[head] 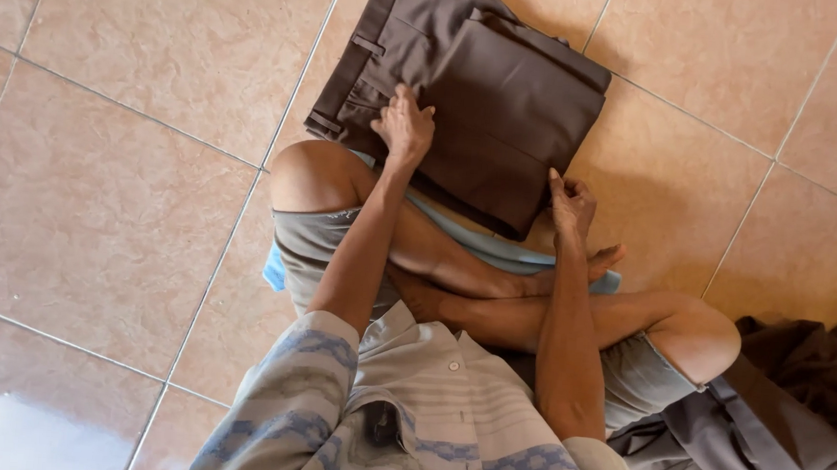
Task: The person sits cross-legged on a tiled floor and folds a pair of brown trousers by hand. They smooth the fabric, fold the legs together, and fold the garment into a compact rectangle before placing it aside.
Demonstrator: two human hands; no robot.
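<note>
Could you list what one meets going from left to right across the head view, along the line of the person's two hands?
Bare floor tiles → left hand → folded brown trousers → right hand → heap of grey-brown cloth.

You sit on a tan tiled floor [127,195]; folded brown trousers [487,102] ahead, grey-brown clothes [778,427] heaped right.
</note>
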